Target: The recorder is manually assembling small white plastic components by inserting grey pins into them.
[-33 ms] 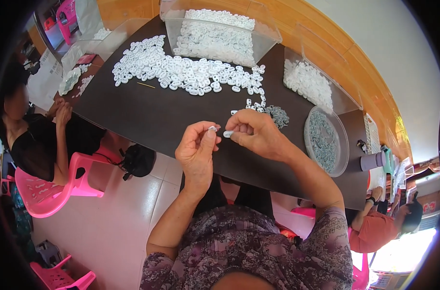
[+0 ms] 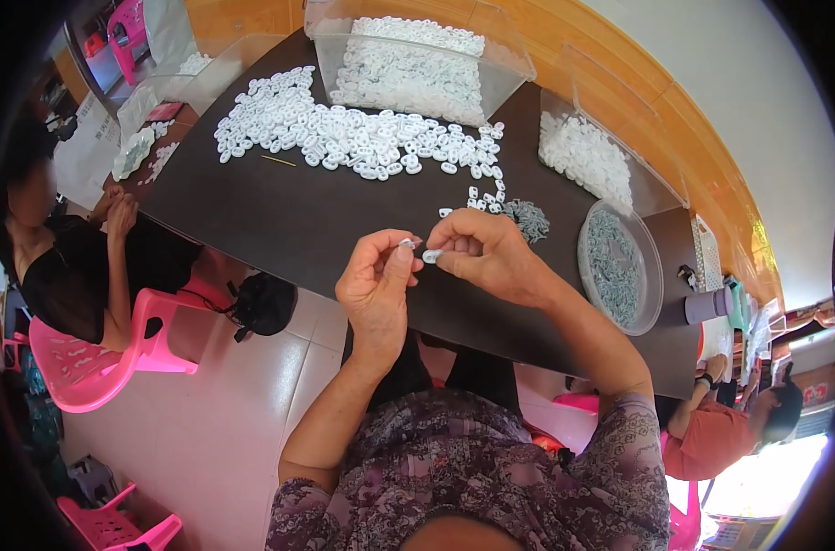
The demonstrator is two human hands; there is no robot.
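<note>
Above the near edge of the dark table, my left hand (image 2: 379, 292) pinches a small white plastic piece (image 2: 406, 244) between thumb and fingers; most of it is covered by the fingertips. Close on its right, my right hand (image 2: 491, 254) grips an oval white plastic piece (image 2: 431, 256) by its end. The two pieces are a little apart. Just beyond my right hand lie a small heap of grey-green slim pieces (image 2: 527, 220) and a few white pieces with dark openings (image 2: 484, 200).
Many white oval pieces (image 2: 362, 138) spread across the far side of the table (image 2: 243, 207). Behind them stands a full clear bin (image 2: 504, 83), with another bin of white pieces (image 2: 582, 161) and a round tub (image 2: 661, 303) at right. People sit at left (image 2: 78, 266) and right (image 2: 716, 441).
</note>
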